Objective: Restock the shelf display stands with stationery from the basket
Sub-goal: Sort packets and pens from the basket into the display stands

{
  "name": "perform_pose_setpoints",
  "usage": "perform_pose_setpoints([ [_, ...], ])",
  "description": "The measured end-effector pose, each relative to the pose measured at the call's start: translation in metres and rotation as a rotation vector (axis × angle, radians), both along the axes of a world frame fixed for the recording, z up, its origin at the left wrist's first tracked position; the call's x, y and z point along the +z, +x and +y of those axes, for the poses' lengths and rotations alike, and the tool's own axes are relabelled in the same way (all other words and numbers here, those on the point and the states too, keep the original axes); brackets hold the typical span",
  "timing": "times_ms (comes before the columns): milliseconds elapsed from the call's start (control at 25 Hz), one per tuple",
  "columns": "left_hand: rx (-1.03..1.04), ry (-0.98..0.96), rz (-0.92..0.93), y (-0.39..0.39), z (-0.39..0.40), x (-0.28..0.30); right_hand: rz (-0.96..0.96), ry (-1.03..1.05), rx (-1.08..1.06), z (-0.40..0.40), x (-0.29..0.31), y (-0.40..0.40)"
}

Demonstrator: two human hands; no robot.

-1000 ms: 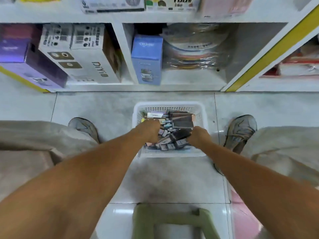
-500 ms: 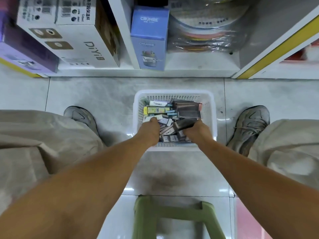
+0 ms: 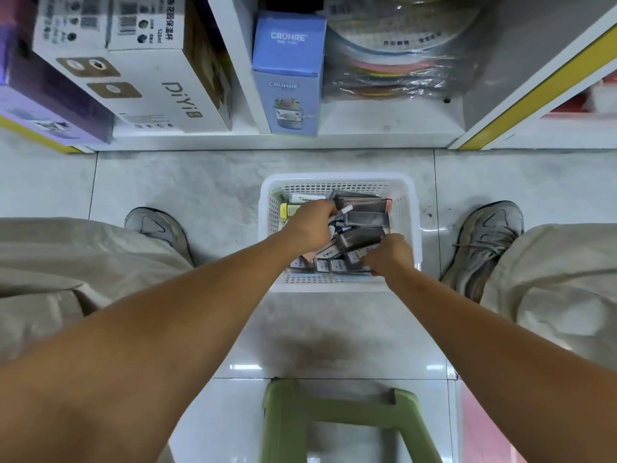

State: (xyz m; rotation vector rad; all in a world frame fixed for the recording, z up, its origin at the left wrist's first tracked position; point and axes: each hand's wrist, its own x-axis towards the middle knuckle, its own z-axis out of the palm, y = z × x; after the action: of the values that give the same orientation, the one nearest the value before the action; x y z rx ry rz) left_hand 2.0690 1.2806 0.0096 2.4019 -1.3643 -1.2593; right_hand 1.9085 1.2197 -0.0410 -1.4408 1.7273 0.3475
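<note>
Our 2 hands inside white basket (image 3: 337,182) on floor. Left hand (image 3: 314,220) grips small white-tipped item (image 3: 345,209); right hand (image 3: 389,253) curled over stationery packs (image 3: 362,235), exact grip unclear.

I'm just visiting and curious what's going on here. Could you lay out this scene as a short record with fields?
Place: shop aisle, tiled floor, white shelving ahead
Basket: white plastic basket on the floor between the person's shoes
Contents: small boxed stationery packs, jumbled
Left hand: left hand inside the basket, fingers curled round a small item
Right hand: right hand at the basket's near right, gripping packs
Shelf goods: blue CRUHRE box, white DiYi box
Nearby: green stool below
</note>
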Motion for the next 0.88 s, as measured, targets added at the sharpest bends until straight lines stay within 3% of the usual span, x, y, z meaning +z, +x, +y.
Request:
perform_pose_setpoints([
  [200, -0.171, 0.078, -0.136, -0.021, -0.013, -0.034, -0.118, 0.077, -0.336, 0.0, -0.001, 0.007],
  [440, -0.213, 0.11, -0.166, -0.024, -0.02, -0.05, -0.164, 0.021, -0.42, 0.005, -0.01, 0.014],
  [600, -0.194, 0.146, -0.001, -0.02, -0.022, -0.053, -0.187, 0.084, -0.518, 0.004, -0.014, 0.013],
  [880, -0.079, 0.213, 0.248, -0.009, -0.023, -0.053, -0.455, 0.327, -0.663, 0.008, -0.01, 0.011],
])
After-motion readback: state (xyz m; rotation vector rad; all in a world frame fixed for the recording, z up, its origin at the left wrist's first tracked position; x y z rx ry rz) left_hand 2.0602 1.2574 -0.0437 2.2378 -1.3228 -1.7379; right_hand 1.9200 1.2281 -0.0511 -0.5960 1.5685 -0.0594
